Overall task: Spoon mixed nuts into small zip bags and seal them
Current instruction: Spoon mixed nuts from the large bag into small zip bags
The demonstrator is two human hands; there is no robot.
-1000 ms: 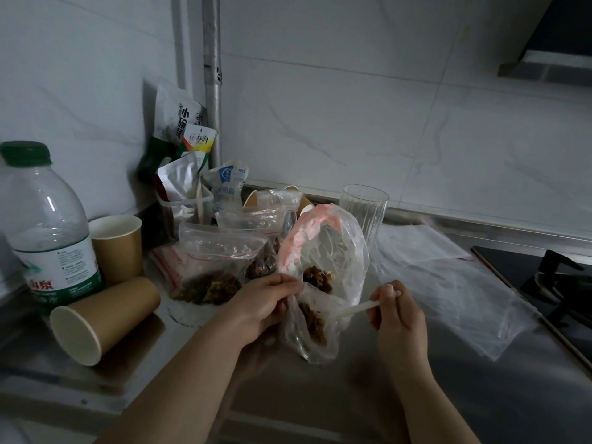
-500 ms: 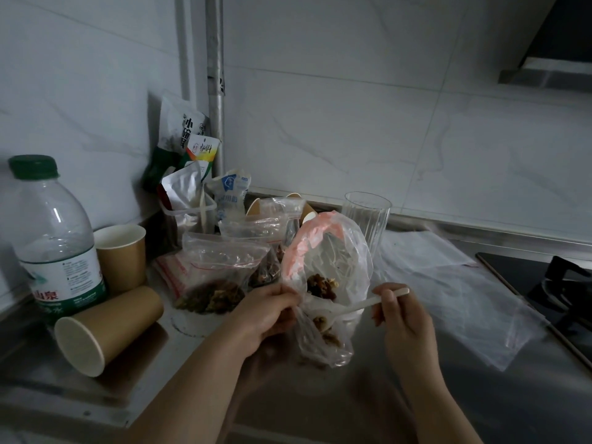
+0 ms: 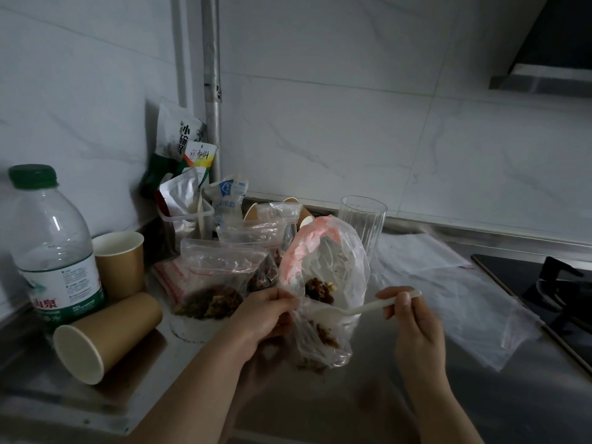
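My left hand (image 3: 266, 315) grips the side of a clear plastic bag (image 3: 347, 270) with a pink rim, holding it upright and open on the steel counter. Mixed nuts (image 3: 320, 290) lie inside it, with more at the bottom. My right hand (image 3: 413, 322) holds a white plastic spoon (image 3: 362, 310) by its handle, the bowl inside the bag's mouth. Behind my left hand stands a zip bag (image 3: 217, 277) with nuts in it, and further zip bags (image 3: 256, 229) behind that.
A water bottle (image 3: 54, 251) stands far left, beside an upright paper cup (image 3: 120, 261) and a tipped paper cup (image 3: 105, 338). Snack packets (image 3: 192, 174) crowd the corner. A glass (image 3: 363, 225) stands behind the bag. Empty clear bags (image 3: 448, 296) lie right, near the stove (image 3: 551, 290).
My right hand has drawn the spoon a little up and to the right, so its handle points further out of the bag. My left hand keeps its grip on the bag.
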